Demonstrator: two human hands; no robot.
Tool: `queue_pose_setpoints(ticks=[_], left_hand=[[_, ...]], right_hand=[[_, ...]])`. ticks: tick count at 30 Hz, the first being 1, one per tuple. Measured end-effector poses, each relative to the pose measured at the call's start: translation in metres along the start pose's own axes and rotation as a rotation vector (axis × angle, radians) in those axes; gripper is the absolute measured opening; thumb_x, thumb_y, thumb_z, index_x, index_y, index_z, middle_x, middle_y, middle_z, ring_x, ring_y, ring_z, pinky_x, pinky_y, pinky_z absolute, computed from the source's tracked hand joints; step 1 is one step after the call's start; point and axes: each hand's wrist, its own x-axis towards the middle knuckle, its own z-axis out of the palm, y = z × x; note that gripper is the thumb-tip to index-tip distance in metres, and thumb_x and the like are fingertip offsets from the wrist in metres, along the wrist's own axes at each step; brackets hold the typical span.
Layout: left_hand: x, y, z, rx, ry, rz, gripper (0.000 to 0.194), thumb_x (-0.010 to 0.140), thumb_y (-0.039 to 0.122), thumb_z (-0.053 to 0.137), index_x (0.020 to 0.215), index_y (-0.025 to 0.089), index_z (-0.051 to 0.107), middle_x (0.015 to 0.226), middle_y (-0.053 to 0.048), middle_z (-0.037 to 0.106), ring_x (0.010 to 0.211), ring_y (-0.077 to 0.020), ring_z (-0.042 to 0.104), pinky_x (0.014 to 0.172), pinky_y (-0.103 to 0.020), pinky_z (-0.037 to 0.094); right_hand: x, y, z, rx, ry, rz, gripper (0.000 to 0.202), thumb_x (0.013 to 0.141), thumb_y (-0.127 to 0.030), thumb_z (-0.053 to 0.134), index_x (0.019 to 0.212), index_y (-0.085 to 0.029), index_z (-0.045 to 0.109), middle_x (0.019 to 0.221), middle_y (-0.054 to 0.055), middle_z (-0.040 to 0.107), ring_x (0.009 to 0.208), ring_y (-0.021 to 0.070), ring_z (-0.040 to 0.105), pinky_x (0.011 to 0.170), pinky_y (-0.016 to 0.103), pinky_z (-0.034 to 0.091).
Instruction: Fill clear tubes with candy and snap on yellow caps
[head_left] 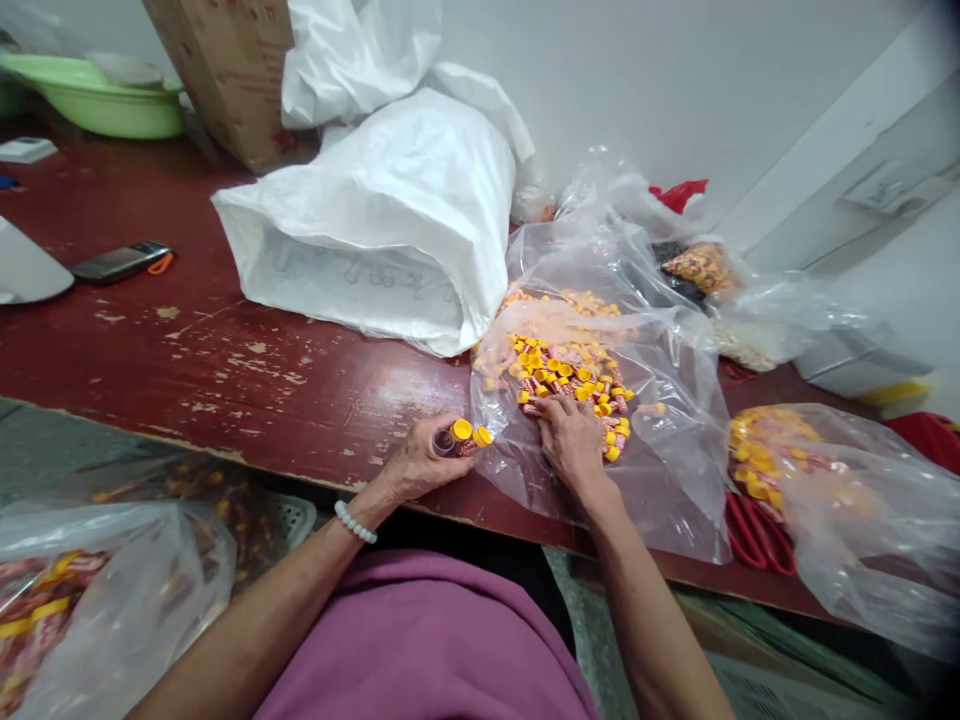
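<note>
My left hand (426, 462), wearing a pale bead bracelet (355, 522), is closed around a few small tubes (466, 437) at the table's front edge. Two of them show yellow caps; beside these is a dark round end, whose kind I cannot make out. To the right lies a clear plastic bag (667, 480), its mouth spread toward me, with a heap of small yellow-capped tubes (559, 375) with red-and-white wrapping. My right hand (574, 440) reaches into the near side of this heap, fingers curled down onto a tube. Its fingertips are partly hidden among the tubes.
A large white sack (390, 220) lies behind the hands, mouth forward. On the right are another bag of capped tubes (825, 500) and red-handled scissors (757, 540). A phone (124, 262) and a green basin (112, 105) sit left. Below left, another filled bag (157, 560) stands.
</note>
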Motion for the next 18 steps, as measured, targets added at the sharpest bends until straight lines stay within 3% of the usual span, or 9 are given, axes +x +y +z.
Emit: queue_pose_setpoints(ticks=[2,4,9,13,18], left_hand=[[0.000,0.002,0.001,-0.017,0.010,-0.008,0.016,0.068,0.024,0.066,0.070,0.013,0.053,0.064,0.002,0.053,0.058,-0.0091,0.047,0.054,-0.020,0.037],[0.001,0.003,0.000,-0.015,0.009,-0.004,0.015,0.067,0.023,0.065,0.070,0.013,0.054,0.064,0.002,0.053,0.058,-0.0090,0.047,0.054,-0.020,0.037],[0.001,-0.002,-0.001,0.074,-0.025,0.028,0.012,0.069,0.021,0.064,0.074,0.015,0.055,0.067,0.002,0.054,0.060,-0.0103,0.048,0.056,-0.021,0.038],[-0.001,-0.002,0.007,0.266,-0.016,0.124,0.007,0.070,0.017,0.058,0.076,0.016,0.055,0.070,0.001,0.055,0.063,-0.0120,0.049,0.059,-0.023,0.038],[-0.002,0.003,0.016,0.327,0.042,0.109,0.007,0.071,0.019,0.057,0.077,0.016,0.055,0.070,0.000,0.056,0.062,-0.0125,0.048,0.059,-0.024,0.037]], right_hand=[[-0.001,0.010,0.004,-0.088,-0.022,-0.004,0.015,0.084,-0.021,0.055,0.094,-0.020,0.067,0.097,0.009,0.064,0.092,0.0239,0.051,0.080,0.040,0.040],[-0.003,0.006,0.000,-0.034,-0.002,-0.019,0.015,0.086,-0.025,0.054,0.093,-0.019,0.066,0.094,0.009,0.063,0.091,0.0232,0.052,0.080,0.039,0.041],[-0.009,-0.039,-0.016,0.387,0.035,-0.078,0.028,0.091,-0.016,0.038,0.111,-0.019,0.057,0.100,0.007,0.058,0.090,0.0172,0.056,0.080,0.032,0.047],[-0.012,-0.054,0.004,0.285,0.126,-0.218,0.035,0.085,-0.008,0.037,0.111,-0.016,0.059,0.105,0.012,0.058,0.099,0.0207,0.053,0.085,0.035,0.046],[-0.017,-0.044,0.030,0.149,0.118,-0.058,0.032,0.084,-0.011,0.041,0.108,-0.015,0.061,0.101,0.012,0.060,0.098,0.0221,0.053,0.087,0.037,0.044]])
